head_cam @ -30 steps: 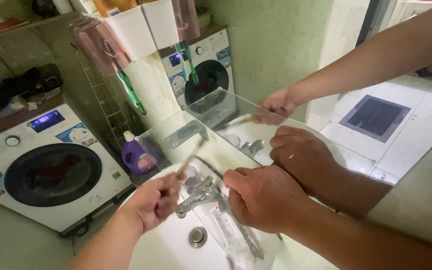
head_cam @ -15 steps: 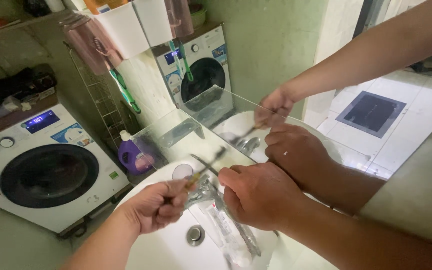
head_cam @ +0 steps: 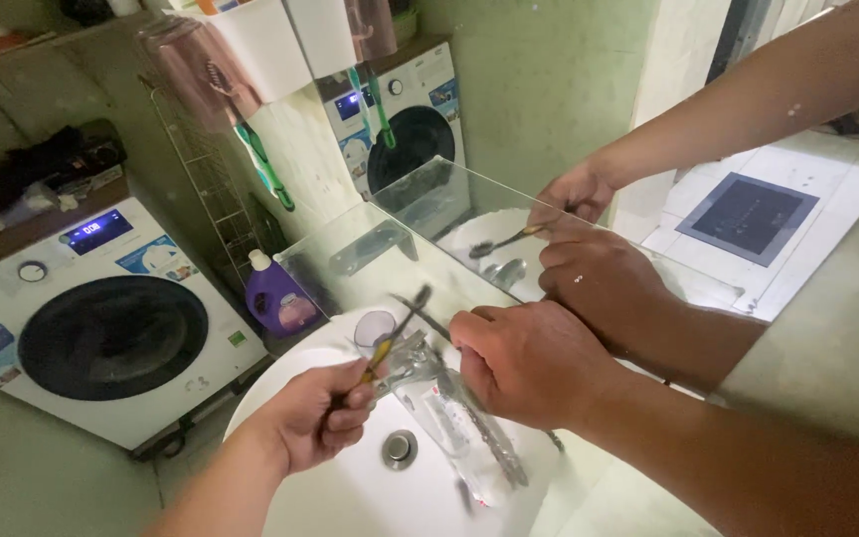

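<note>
Shifted slightly since a moment ago: brush (head_cam: 397,331) now angled up over the faucet (head_cam: 412,366), bristles just above it. Gripped at the handle by the left hand (head_cam: 317,415), closed around it. Right hand (head_cam: 529,363) curled beside the faucet, against the mirror (head_cam: 509,149); contents hidden.

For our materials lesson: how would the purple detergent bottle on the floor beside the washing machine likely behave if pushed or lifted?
The purple detergent bottle looks squat and broad-based, so it would probably slide rather than tip. Its smooth plastic may be slippery, especially with wet hands. How full it is cannot be seen, so its weight is uncertain; the narrow white cap offers little grip.
</note>
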